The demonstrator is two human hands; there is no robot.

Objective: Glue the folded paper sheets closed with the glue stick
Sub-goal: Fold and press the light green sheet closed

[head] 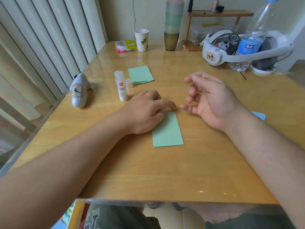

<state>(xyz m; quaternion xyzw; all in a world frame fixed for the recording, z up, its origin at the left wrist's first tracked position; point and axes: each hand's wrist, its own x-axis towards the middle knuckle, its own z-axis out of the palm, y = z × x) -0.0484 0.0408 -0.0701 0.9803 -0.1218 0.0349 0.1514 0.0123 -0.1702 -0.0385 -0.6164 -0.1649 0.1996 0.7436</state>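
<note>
A folded green paper sheet (168, 131) lies flat at the middle of the wooden table. My left hand (145, 111) rests on its far left corner, fingertips pressing the top edge. My right hand (212, 101) hovers just right of the sheet's far end, palm turned inward, fingers loosely curled, holding nothing. The white glue stick (121, 85) stands upright and uncapped beyond my left hand. Its clear cap (128, 83) sits beside it. A small stack of green folded sheets (140, 74) lies behind the cap.
A white controller (79, 92) lies at the left table edge. At the back stand a paper cup (142, 40), a snack packet (125, 45), a tall vase (172, 38), a headset (231, 48) and a water bottle (252, 40). A blue paper corner (260, 115) shows behind my right forearm.
</note>
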